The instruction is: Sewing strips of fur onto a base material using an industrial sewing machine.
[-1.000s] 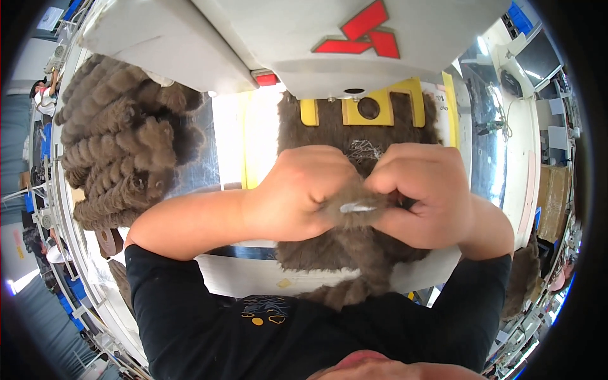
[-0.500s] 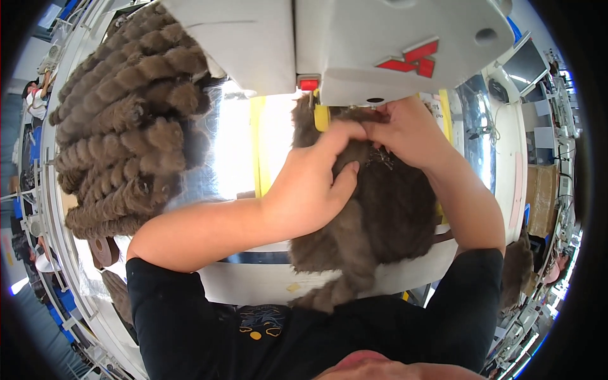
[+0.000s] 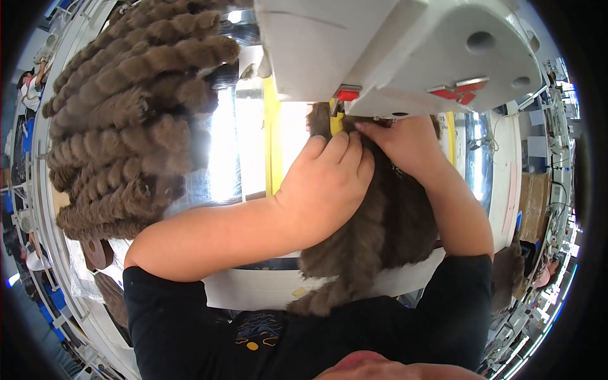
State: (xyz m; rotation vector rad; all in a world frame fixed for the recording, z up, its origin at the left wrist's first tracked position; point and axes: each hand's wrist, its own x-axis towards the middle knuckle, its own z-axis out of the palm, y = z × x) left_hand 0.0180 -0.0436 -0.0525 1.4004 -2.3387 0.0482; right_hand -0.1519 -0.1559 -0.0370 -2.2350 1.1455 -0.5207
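A brown fur piece [image 3: 405,215] lies under the head of a white sewing machine [image 3: 392,57] and hangs over the table's near edge. A lighter fur strip [image 3: 361,244] runs lengthwise along it. My left hand [image 3: 329,183] rests back-up on the fur just in front of the yellow guard [image 3: 336,123], its fingers curled and pressed together on the pile. To its right, my right hand [image 3: 408,145] pinches the fur's upper part close beneath the machine head, with thumb and forefinger together. The machine head hides the farther fingers of my right hand.
Several rolled brown fur strips [image 3: 126,120] are heaped at the left of the white table. Yellow tape [image 3: 272,139] runs beside the work. At the right stand a cardboard box [image 3: 535,199] and tangled wire [image 3: 484,142]. A brown roll [image 3: 96,254] sits at the lower left.
My left hand has turned from a thumb-and-finger hold to lying back-up with curled fingers on the fur. My right hand stays beneath the machine head. The whole view has shifted slightly.
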